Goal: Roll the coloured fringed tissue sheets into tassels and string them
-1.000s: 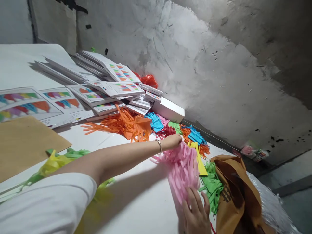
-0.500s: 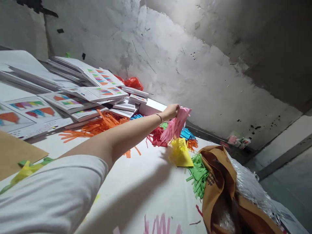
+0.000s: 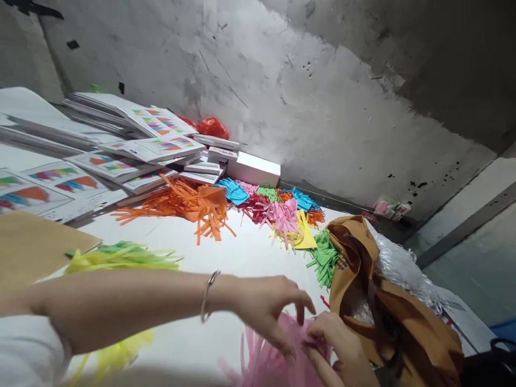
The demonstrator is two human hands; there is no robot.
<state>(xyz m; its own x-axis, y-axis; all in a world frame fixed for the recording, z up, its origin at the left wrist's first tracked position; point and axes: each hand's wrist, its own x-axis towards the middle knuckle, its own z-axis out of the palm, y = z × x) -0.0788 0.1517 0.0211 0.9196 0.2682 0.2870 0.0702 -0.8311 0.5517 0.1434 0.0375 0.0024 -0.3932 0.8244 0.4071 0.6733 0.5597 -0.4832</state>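
At the near edge, a pink fringed tissue paper point(image 3: 262, 360) lies partly hidden under both hands. My left hand point(image 3: 270, 306), with a bracelet at the wrist, reaches over it from the left, its thumb and fingers apart. My right hand point(image 3: 342, 349) pinches the pink paper with bent fingers beside it. Farther back, another pink fringed piece point(image 3: 284, 217) rests partly over a yellow fringed piece point(image 3: 306, 234). Around them lie green fringes point(image 3: 324, 258), red fringes point(image 3: 256, 207) and blue fringes point(image 3: 304, 200).
Stacks of printed cards point(image 3: 161, 145) fill the back left, by a white box point(image 3: 258, 169). Orange fringes point(image 3: 181, 201) lie before them. Yellow-green fringes point(image 3: 124, 255) sit near a brown sheet point(image 3: 36, 247). A brown bag point(image 3: 363, 269) and clear plastic point(image 3: 399, 263) stand right.
My left hand has let go of a pink fringed piece, which now lies on the pile, and has drawn back to the near pink paper. My right hand has come into view.
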